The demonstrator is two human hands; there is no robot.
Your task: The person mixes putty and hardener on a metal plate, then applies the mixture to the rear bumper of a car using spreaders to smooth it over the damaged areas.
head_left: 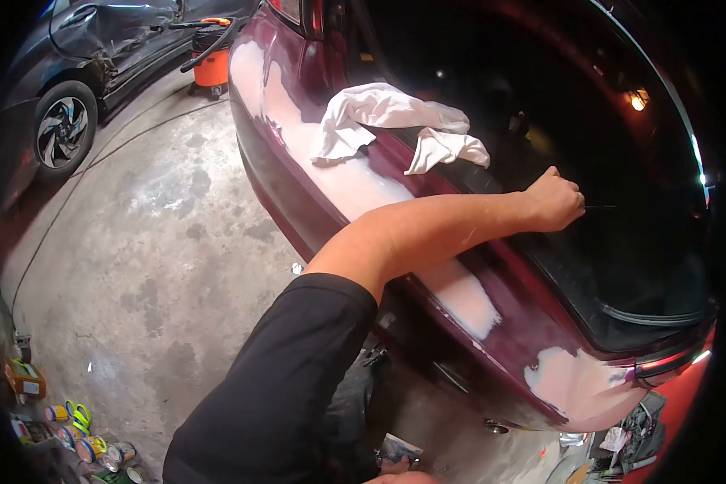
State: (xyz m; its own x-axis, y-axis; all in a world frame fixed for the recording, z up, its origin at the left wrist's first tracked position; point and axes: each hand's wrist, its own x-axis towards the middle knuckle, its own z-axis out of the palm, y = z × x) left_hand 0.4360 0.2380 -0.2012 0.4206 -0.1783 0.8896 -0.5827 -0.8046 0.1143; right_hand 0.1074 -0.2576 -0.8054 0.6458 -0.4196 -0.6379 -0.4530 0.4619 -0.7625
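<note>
My left arm, in a black sleeve, stretches across the rear of a maroon car body (532, 323) that has pale sanded patches. Closed in a fist, my left hand (555, 202) is over the dark rear window (621, 250), and a thin dark strip (601, 207) sticks out from its fingers. My right hand (403, 474) shows only partly at the bottom edge, its fingers against a small greyish sheet (401, 449). A crumpled white cloth (379, 109) lies over the body edge and the glass, left of my left forearm.
A dark car (121, 56) with a damaged side stands at the upper left. Near it is an orange shop vacuum (212, 68), with a cable (81, 165) running along the concrete floor (169, 266). Several cans (93, 448) sit at lower left; clutter (629, 436) lies at lower right.
</note>
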